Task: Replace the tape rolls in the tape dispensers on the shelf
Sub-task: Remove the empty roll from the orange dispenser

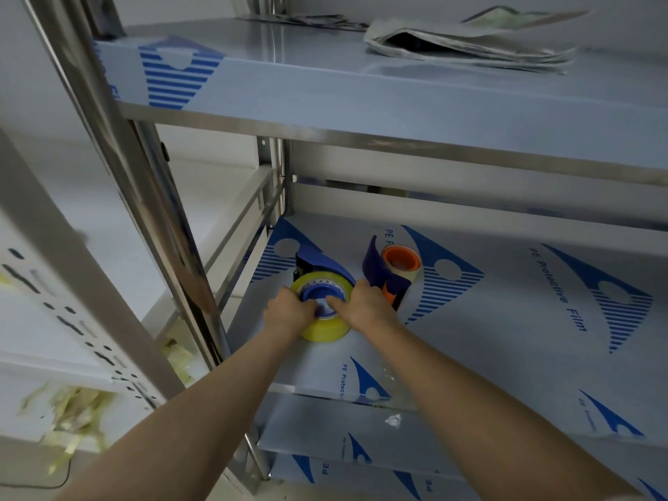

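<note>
A yellowish tape roll [325, 332] sits on the blue hub of a blue tape dispenser [321, 263] that lies on the middle shelf [506, 320]. My left hand [287, 314] grips the roll's left side, fingers curled over its rim toward the hub. My right hand [365, 307] holds the roll's right side, with a finger pressing at the hub. Just behind and to the right lies a second dispenser [379, 271], dark blue with an orange core [401, 260] and a thin roll on it.
The steel shelf post [151, 211] stands close on the left. The upper shelf [397, 103] overhangs the work area and carries folded newspapers [470, 41]. Crumpled yellowish tape scraps [72, 414] lie at lower left. The shelf extends to the right under blue-printed protective film.
</note>
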Demonstrator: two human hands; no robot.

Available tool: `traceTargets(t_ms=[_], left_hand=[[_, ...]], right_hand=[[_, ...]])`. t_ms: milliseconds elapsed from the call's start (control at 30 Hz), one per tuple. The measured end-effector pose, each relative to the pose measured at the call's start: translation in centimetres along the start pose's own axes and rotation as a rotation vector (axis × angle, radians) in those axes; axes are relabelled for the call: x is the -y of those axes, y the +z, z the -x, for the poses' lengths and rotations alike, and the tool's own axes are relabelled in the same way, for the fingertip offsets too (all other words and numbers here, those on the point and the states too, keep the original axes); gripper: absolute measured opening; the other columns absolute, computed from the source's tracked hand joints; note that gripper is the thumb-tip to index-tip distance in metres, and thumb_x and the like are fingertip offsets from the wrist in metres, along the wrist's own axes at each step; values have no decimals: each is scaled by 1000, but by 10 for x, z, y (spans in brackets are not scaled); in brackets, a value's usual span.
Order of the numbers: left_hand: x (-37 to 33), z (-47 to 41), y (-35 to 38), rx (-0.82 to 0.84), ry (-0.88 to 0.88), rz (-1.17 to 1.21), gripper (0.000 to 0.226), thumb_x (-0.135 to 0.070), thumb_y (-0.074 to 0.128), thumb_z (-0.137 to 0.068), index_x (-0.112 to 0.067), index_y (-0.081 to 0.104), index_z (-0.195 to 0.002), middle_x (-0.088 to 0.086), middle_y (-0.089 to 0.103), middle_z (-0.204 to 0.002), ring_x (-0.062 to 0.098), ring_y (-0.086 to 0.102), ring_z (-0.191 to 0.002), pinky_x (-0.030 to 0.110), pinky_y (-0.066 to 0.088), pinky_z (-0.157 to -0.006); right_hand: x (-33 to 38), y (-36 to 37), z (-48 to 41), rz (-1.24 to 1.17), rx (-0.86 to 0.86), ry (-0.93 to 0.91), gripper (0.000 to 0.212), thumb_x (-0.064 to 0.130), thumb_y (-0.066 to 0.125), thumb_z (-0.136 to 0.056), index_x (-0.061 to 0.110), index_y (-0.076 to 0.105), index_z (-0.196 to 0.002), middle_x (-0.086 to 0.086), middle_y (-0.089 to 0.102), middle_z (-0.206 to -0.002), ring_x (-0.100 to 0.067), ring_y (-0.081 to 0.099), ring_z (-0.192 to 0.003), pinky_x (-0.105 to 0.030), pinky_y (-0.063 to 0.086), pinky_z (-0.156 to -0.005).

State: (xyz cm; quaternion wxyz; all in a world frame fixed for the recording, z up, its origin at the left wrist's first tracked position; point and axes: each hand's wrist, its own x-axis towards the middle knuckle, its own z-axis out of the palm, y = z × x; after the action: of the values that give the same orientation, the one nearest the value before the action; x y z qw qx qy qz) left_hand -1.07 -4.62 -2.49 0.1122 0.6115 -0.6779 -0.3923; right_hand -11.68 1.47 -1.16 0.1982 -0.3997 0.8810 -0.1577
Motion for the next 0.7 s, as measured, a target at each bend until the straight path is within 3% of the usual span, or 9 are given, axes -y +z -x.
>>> traceTargets(t_ms=[67, 133, 200, 267, 367, 467, 567, 700], left_hand=[[-5, 4, -2, -50, -10, -60, 59, -35, 57, -87, -1, 39, -132, 24, 43, -138, 38, 40, -128, 41, 34, -104], [-15, 12, -5, -171, 50, -101, 69, -38, 57, -86, -8, 30, -142, 22, 26, -148, 39, 25, -136, 44, 26, -109], [-26, 22, -7, -288, 180, -91, 69, -33, 60, -84, -15, 30, -144, 16, 18, -152, 37, 17, -139, 46, 22, -110], [-37, 28, -4, -316, 356, -67, 66, -24, 61, -82, -19, 34, -142, 11, 21, -151, 34, 18, -138, 47, 24, -109], [-53, 35, 1, -127, 601, -21, 61, -10, 57, -83, -18, 39, -141, 9, 41, -142, 28, 36, -132, 37, 34, -107], [-71, 42, 12, 101, 713, -108, 54, -6, 55, -85, -16, 46, -137, 12, 53, -131, 25, 49, -121, 28, 39, -98], [-83, 38, 33, 200, 760, -187, 54, -9, 59, -85, -20, 48, -137, 19, 54, -124, 30, 48, -117, 28, 40, -95], [-89, 31, 55, 322, 624, -295, 71, -21, 61, -86, -31, 26, -147, 17, 31, -141, 32, 35, -132, 29, 32, -108]], right_hand=[[-2, -13, 8, 131, -102, -79, 57, 55, 39, -90, 6, 48, -119, -16, 54, -115, -31, 55, -105, -34, 40, -70], [-10, -32, 13, 71, -259, -172, 39, 39, 33, -95, 8, 55, -105, -14, 58, -102, -27, 57, -89, -32, 42, -66], [-23, -51, 9, -69, -420, -196, 25, 22, 37, -94, 11, 58, -101, -11, 62, -100, -25, 58, -84, -31, 44, -65], [-40, -69, -3, -171, -432, -176, 18, 14, 49, -90, 10, 59, -105, -8, 62, -105, -25, 60, -92, -34, 47, -70], [-66, -75, -33, -96, -219, -164, 32, 19, 69, -79, 17, 57, -108, -3, 63, -108, -25, 60, -101, -36, 49, -81], [-70, -72, -46, -63, -36, -170, 37, 14, 58, -89, 17, 51, -124, -8, 60, -118, -28, 58, -107, -32, 50, -88], [-71, -68, -52, -103, 83, -146, 35, 12, 44, -96, 0, 46, -130, -5, 57, -107, -18, 55, -92, -10, 47, -67], [-82, -69, -51, 21, 19, -117, 25, 17, 52, -88, 14, 59, -112, -9, 65, -107, -24, 61, -91, -37, 51, -86]])
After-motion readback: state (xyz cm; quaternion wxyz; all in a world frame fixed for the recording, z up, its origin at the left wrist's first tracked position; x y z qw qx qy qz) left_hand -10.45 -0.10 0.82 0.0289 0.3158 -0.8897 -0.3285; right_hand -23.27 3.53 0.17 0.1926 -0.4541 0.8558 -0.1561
